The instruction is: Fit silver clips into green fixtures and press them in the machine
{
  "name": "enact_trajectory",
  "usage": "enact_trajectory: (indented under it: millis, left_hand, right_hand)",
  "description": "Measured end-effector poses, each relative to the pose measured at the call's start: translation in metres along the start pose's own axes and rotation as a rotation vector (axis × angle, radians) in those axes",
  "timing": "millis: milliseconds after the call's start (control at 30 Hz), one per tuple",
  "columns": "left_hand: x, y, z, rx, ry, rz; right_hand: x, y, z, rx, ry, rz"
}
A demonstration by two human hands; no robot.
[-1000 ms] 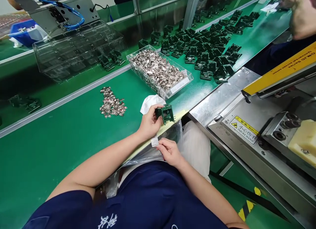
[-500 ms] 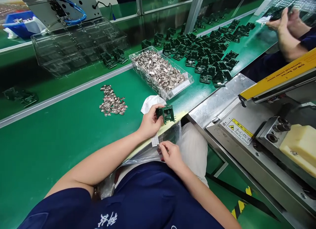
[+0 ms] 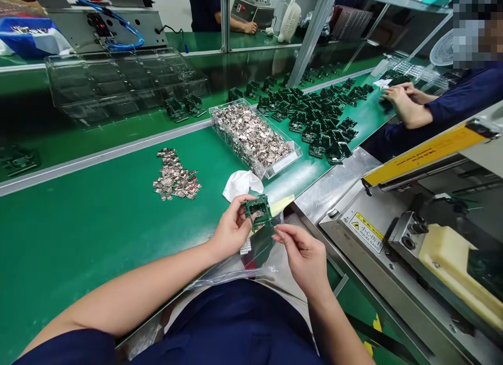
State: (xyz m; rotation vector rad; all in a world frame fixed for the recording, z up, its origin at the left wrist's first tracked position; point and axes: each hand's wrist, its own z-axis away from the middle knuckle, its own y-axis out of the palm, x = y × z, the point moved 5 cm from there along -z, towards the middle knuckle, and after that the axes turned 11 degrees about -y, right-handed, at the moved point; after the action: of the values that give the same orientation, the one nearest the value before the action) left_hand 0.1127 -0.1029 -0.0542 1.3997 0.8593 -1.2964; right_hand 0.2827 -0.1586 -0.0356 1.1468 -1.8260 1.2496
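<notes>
My left hand (image 3: 230, 229) is closed around a small green circuit-board part (image 3: 257, 212), held just off the near edge of the green table (image 3: 98, 223). A short stack of small silver metal pieces (image 3: 245, 246) shows under its heel. My right hand (image 3: 302, 257) is up beside the part, thumb and forefinger pinched at its right corner; what they pinch is too small to name. A clear plastic bag (image 3: 243, 265) hangs over my lap below both hands.
A clear tray of silver metal pieces (image 3: 255, 137) sits ahead, a loose pile of them (image 3: 175, 176) to the left, a white cloth (image 3: 239, 184) between. Many green parts (image 3: 318, 118) cover the belt. A steel machine (image 3: 412, 234) stands right. A co-worker's hands (image 3: 401, 95) work far right.
My right hand rose from my lap to the green part's right side. My left hand tilted the part and drew it slightly nearer. The camera view tipped upward.
</notes>
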Motion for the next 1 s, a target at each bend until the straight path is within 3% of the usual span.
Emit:
enact_trajectory:
  millis: [133, 333, 667, 867, 1000]
  left_hand:
    - [0.006, 0.003, 0.004, -0.002, 0.010, -0.041]
    - [-0.001, 0.002, 0.010, -0.017, 0.072, -0.146]
    - [-0.001, 0.006, 0.016, -0.052, 0.125, -0.283]
    - [0.000, 0.006, 0.016, 0.016, 0.124, -0.250]
    - [-0.003, 0.010, 0.012, 0.055, 0.056, -0.259]
  right_hand:
    - [0.024, 0.005, -0.018, -0.074, -0.131, 0.035]
    - [0.033, 0.027, -0.027, -0.076, -0.243, 0.182]
    - [0.029, 0.031, -0.026, -0.093, -0.120, 0.102]
    - [0.008, 0.033, -0.023, -0.077, 0.100, -0.315]
    - [0.006, 0.010, -0.020, 0.018, -0.012, -0.311]
